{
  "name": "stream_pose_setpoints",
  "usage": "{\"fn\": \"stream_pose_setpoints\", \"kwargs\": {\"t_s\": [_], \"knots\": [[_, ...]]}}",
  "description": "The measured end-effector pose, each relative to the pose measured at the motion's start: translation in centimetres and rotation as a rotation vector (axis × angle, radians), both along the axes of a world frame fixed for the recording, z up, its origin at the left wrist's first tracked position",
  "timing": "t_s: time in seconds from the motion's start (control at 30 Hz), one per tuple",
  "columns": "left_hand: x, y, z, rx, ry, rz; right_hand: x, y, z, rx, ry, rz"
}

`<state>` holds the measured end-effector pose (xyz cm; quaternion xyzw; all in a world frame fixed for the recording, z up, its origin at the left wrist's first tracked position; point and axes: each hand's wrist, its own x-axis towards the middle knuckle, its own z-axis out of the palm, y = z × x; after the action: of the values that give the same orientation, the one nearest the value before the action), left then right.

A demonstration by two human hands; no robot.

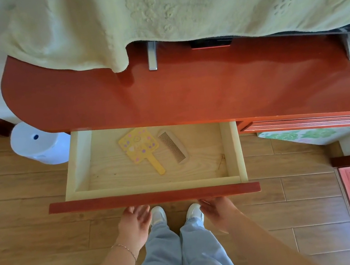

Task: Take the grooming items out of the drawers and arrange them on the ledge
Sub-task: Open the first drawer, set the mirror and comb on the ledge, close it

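While drawer (pixel 153 191) stands open, both hands, left (pixel 135 220), right (pixel 217 209), relaxed, empty, below its front

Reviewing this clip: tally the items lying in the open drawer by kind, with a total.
Yellow plastic hand mirror with pastel dots: 1
Brown fine-toothed comb: 1
Total: 2, both lying flat and apart in the pale wooden drawer.
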<state>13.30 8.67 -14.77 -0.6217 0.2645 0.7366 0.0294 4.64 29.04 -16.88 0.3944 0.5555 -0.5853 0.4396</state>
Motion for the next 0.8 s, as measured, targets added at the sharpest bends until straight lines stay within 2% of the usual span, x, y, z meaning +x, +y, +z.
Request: {"fn": "stream_pose_setpoints", "kwargs": {"t_s": [0.07,0.13,0.17,0.23,0.33,0.43,0.53,0.7,0.8], "knots": [[0.5,1.1,0.7,-0.207,-0.059,-0.624,0.4,-0.3,1.3,0.217,0.073,0.603],[0.7,2.0,1.8,-0.528,-0.024,-1.297,0.7,-0.5,3.3,0.349,0.285,1.211],[0.7,2.4,2.8,-0.643,0.053,-1.463,0.9,-0.7,4.8,0.372,0.418,1.416],[0.2,3.0,5.6,-0.753,0.253,-1.555,1.0,-1.3,8.3,0.372,0.682,1.623],[-1.9,2.7,9.8,-0.898,0.471,-1.508,0.2,-2.5,13.0,0.292,0.952,1.644],[-4.9,0.9,11.5,-1.028,0.505,-1.378,-2.4,-3.5,15.3,0.283,1.155,1.423],[-8.5,-1.5,9.6,-1.185,0.293,-1.431,-5.5,-5.0,13.7,0.381,1.101,1.272],[-11.5,-4.1,3.9,-1.014,-0.158,-1.539,-10.0,-8.0,8.7,0.573,0.806,1.235],[-12.1,-4.1,3.0,-0.994,-0.313,-1.686,-10.8,-8.8,6.6,0.641,0.706,1.194]]}}
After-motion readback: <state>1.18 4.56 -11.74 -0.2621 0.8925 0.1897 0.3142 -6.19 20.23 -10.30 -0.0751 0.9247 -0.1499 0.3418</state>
